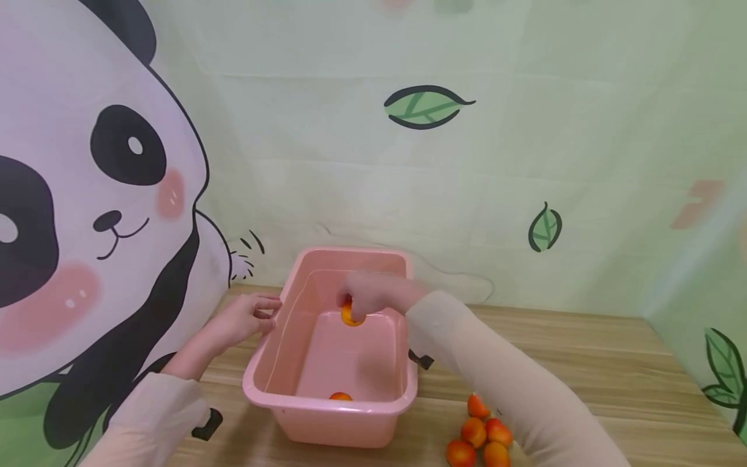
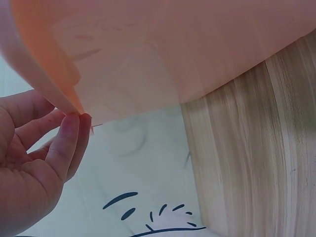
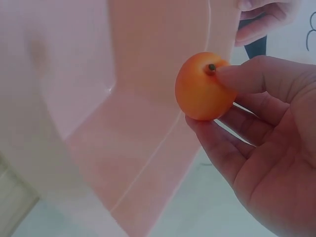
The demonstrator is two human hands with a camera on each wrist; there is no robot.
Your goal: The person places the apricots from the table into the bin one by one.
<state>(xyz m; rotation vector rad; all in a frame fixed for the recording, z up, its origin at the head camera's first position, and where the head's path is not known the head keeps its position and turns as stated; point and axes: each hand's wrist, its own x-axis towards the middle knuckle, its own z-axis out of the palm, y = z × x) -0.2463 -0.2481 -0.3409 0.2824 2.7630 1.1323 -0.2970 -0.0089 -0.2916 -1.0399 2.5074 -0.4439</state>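
A deep pink plastic basin (image 1: 330, 407) stands on the wooden table. My left hand (image 1: 248, 318) pinches its left rim, thumb on one side and fingers on the other, as the left wrist view shows close up. Inside the basin's opening, toward the far end, my right hand (image 1: 373, 295) holds a round orange fruit (image 3: 200, 91) between thumb and fingertips. The fruit has a small dark stem in a dimple, next to the thumb. Another orange-red fruit (image 1: 340, 395) lies on the basin floor at the near end, partly hidden by the front rim.
Several orange-red fruits (image 1: 474, 432) lie in a cluster on the table (image 1: 560, 370), right of the basin and beside my right sleeve. Behind the table hangs a pale green cloth (image 1: 327, 162) printed with leaves and a large panda (image 1: 146, 259) on the left.
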